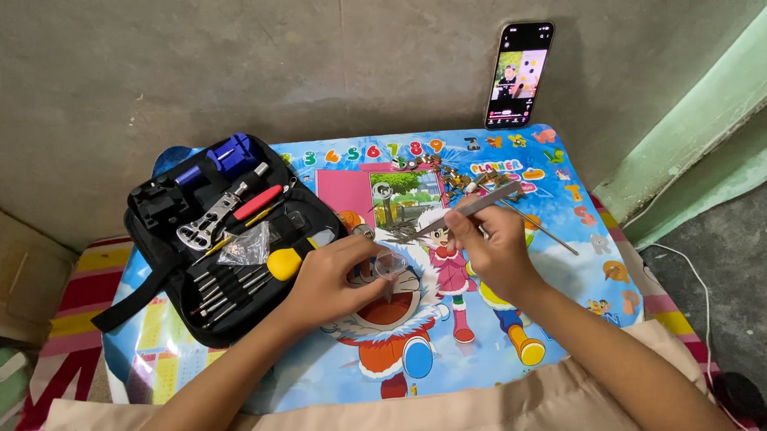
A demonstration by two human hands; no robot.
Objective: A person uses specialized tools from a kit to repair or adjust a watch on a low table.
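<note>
My left hand (334,277) rests on the colourful cartoon-printed tabletop (568,290) and pinches a small clear round part (390,264) between thumb and fingers. My right hand (488,249) holds metal tweezers (469,208), their tips pointing left and down toward a small metal piece (364,232) beside the left hand. A heap of small metal watch parts (453,177) lies further back on the tabletop, beyond both hands.
An open black tool case (221,235) with screwdrivers, a yellow-handled tool, a red-handled tool and a blue block lies at the left. A phone (519,73) leans upright against the grey wall. A thin metal rod (544,231) lies right of my right hand. A white cable (695,286) runs on the floor.
</note>
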